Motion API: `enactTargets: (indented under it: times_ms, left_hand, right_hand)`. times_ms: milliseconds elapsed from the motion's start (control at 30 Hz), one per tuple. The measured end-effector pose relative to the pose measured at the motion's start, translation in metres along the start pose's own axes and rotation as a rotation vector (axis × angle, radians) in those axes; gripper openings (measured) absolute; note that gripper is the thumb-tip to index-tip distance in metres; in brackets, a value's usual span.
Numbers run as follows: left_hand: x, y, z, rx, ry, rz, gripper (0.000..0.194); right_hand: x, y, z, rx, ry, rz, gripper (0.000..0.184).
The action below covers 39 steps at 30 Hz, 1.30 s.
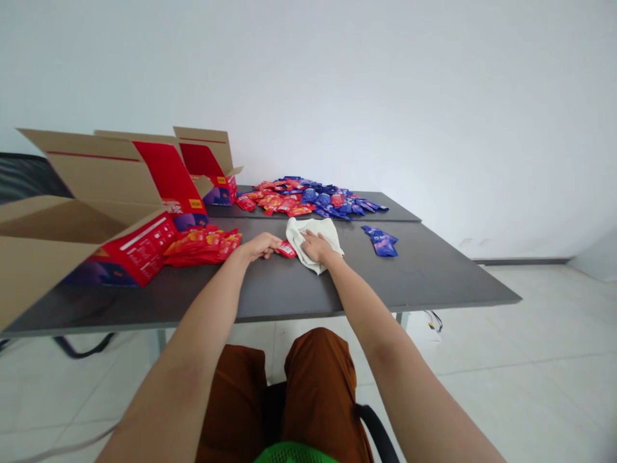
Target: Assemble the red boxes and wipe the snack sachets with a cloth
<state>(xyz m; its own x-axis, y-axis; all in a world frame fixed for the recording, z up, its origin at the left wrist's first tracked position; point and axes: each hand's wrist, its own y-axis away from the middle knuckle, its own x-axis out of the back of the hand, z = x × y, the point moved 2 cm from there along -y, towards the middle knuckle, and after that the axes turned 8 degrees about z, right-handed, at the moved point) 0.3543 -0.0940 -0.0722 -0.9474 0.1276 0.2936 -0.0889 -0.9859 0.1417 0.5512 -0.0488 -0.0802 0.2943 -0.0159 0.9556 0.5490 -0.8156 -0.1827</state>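
Observation:
My left hand [260, 245] lies on the grey tabletop with its fingertips closed on the end of a small red sachet [286, 249]. Just beyond the sachet, my right hand [315, 246] rests on a bunched white cloth [313, 241] and covers its middle. The two hands are close together, with the sachet between them. A heap of red sachets [202, 247] lies to the left of my left hand, against a cardboard box.
Open cardboard boxes [130, 251] with red panels stand at the table's left. A mixed pile of red and blue sachets [308, 198] lies at the back, with several blue sachets [380, 242] to the right. The grey table [289, 289] has a near edge above my lap.

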Motion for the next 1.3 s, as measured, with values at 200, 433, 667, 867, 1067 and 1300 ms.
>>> enactTargets:
  times_ms: [200,433,667,867,1067,1300]
  left_hand:
    - [0.002,-0.006,-0.008,-0.024,0.057,0.109,0.004]
    - [0.004,-0.009,-0.009,0.032,0.082,0.217,0.007]
    - [0.004,-0.01,-0.012,0.025,0.148,0.222,0.023]
    - [0.004,-0.012,-0.009,0.041,0.149,0.193,0.028]
    - [0.0,-0.015,-0.004,0.086,0.103,0.148,0.019]
    - [0.001,-0.001,0.003,0.014,0.015,0.019,0.02]
  right_hand:
    - [0.002,0.014,-0.019,0.174,-0.046,-0.052,0.065]
    - [-0.001,0.02,-0.035,0.292,-0.241,-0.114,0.069]
    - [0.003,0.026,-0.03,0.506,-0.391,-0.205,0.058]
    - [0.002,0.024,-0.032,0.477,-0.401,-0.181,0.054]
    - [0.008,0.02,-0.018,0.342,-0.335,-0.145,0.059]
    - [0.014,0.022,0.013,-0.044,-0.051,-0.051,0.057]
